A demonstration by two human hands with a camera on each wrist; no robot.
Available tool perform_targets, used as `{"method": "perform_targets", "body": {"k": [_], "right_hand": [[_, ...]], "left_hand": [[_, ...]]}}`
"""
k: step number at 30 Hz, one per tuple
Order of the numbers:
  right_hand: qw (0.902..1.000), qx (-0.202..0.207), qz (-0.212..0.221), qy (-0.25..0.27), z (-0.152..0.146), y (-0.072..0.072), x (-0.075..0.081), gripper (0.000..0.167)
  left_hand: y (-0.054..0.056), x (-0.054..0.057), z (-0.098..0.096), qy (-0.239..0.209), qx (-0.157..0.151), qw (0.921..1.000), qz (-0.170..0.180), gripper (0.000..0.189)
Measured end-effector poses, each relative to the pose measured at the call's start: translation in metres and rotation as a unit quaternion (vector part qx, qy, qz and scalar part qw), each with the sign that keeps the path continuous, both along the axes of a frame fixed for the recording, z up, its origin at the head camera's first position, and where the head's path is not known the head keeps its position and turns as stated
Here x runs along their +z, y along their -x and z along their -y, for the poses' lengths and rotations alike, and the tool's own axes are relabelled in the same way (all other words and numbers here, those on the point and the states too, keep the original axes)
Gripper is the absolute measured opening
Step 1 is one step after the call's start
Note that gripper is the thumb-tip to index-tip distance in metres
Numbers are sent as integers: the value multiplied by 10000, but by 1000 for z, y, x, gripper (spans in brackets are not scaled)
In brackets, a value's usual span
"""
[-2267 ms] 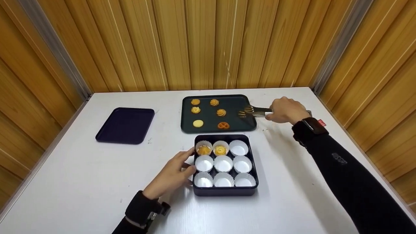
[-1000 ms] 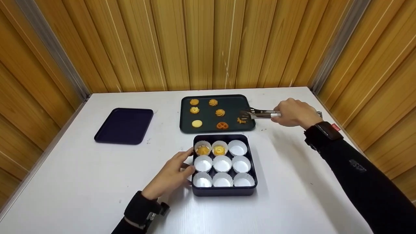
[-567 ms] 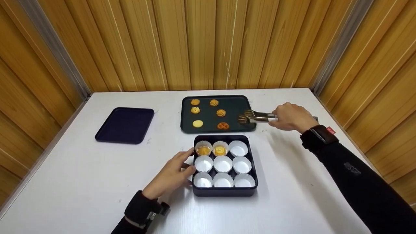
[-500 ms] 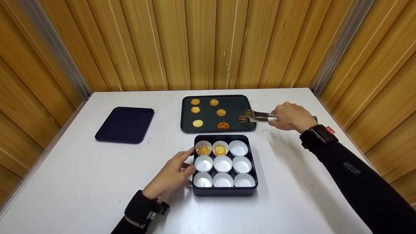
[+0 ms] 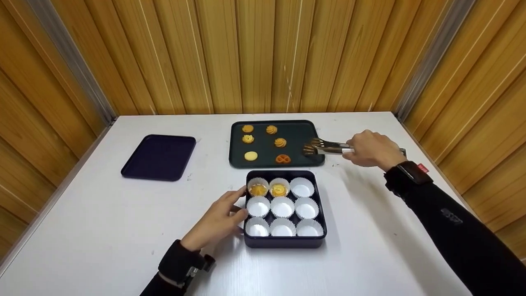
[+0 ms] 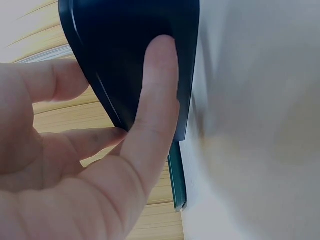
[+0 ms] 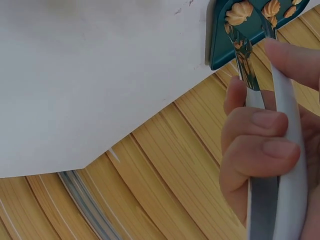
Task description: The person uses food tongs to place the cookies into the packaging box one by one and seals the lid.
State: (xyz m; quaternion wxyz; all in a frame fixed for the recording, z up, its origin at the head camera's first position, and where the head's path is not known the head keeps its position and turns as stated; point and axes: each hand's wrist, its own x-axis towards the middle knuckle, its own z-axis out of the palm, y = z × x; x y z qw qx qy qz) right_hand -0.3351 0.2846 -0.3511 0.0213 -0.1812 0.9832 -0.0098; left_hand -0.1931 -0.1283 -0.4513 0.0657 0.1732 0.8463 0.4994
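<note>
My right hand point(image 5: 374, 149) grips metal tongs point(image 5: 336, 149) with pale handles. Their tips hang low over the right end of the dark green tray point(image 5: 263, 163), hiding what lies beneath them. In the right wrist view the tongs' arms stand apart, and a swirl cookie point(image 7: 239, 12) shows near their tips. My left hand point(image 5: 218, 220) touches the left side of a dark square box point(image 5: 283, 243), fingers and thumb spread along its wall. White paper cups point(image 5: 282, 207) fill the box in rows. Two back cups hold yellow cookies point(image 5: 279, 189); the others show bare bottoms.
Several cookies sit on the green tray, among them a pretzel point(image 5: 282, 158), a plain round cookie point(image 5: 250, 156) and swirls point(image 5: 280, 142). A dark purple square tray point(image 5: 160, 158) lies on the left of the white table point(image 5: 102, 230). Wood-patterned walls point(image 5: 254, 57) stand behind and at both sides.
The right hand and tongs have shifted slightly right and toward the front. A small brown cookie visible under the tips one second ago is now covered. The left hand and box stay put.
</note>
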Motion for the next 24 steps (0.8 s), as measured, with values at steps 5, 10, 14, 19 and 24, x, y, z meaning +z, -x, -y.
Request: {"method": "perform_targets", "body": {"k": [5,10,14,19,24], "right_hand": [[9999,-21,72,69,-5,-4,10,34],[9997,194,-10,131,-10,-23,30,46],[9970,690,-203,271,-12,-50,48,35],[9916,1228,-363,200,-4,-84,60,10],[9887,1421,-467,-127,9,-106,53,16]], "left_hand": [[0,1,0,4,11,10000,16,68],[-1,2,-1,48,17,10000,36,68],[0,2,-2,72,-10,10000,1,67],[0,2,-1,45,-9,10000,5,68],[0,1,0,30,-1,10000,23,67]]}}
